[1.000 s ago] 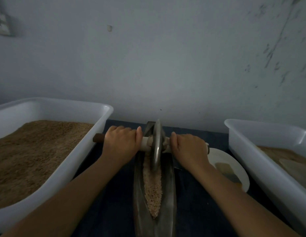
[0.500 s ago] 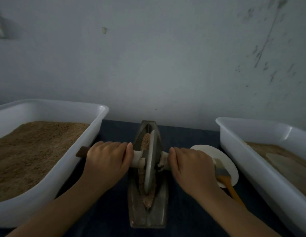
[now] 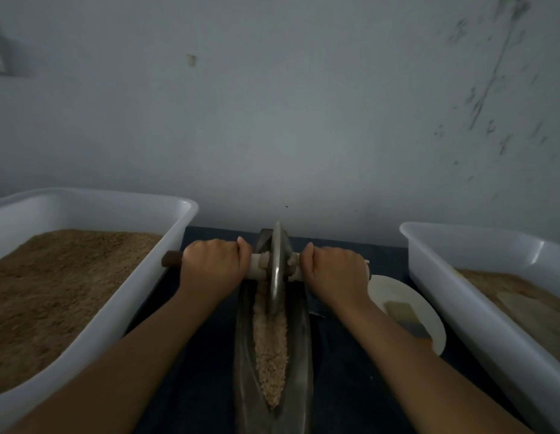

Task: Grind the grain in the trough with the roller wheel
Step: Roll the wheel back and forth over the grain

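- both hands, left hand and right hand, have fingers wrapped tight round the handle.
- the roller wheel sits between them.
- the grain nearer than the fingers looks whole, so lots of grinding is left.

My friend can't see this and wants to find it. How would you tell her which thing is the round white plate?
Start at the big white tub on the right side of the dark table. Just left of its wall, beside the right hand, lies the round white plate with a flat brush on it. It is the only round, flat white thing; both tubs are deep and boxy.
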The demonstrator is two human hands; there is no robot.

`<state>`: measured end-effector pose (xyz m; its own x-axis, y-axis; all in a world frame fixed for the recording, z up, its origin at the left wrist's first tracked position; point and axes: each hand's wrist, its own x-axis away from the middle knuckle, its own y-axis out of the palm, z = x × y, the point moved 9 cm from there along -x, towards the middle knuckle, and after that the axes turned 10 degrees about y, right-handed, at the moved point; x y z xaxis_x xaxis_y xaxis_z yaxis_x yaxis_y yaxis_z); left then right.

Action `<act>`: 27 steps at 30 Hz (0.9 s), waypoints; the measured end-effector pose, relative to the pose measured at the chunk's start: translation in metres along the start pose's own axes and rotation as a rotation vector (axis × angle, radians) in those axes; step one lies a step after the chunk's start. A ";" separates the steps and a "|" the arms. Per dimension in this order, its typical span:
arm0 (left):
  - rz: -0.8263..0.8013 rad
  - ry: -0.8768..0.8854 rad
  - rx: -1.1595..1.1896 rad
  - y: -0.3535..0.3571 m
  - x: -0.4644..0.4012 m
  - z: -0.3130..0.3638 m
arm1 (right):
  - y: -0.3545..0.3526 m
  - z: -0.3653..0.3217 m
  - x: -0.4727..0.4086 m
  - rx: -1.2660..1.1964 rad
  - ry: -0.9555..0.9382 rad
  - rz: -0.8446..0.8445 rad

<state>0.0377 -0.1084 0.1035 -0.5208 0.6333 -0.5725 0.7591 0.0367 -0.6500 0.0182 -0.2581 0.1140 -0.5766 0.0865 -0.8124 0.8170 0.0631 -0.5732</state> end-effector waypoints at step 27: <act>0.169 0.028 -0.005 -0.019 0.017 0.010 | -0.011 -0.002 0.012 -0.024 -0.029 -0.079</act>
<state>0.0105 -0.1063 0.1008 -0.3745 0.6523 -0.6589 0.8369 -0.0682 -0.5431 0.0022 -0.2557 0.1104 -0.6384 0.0511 -0.7680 0.7688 0.0923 -0.6328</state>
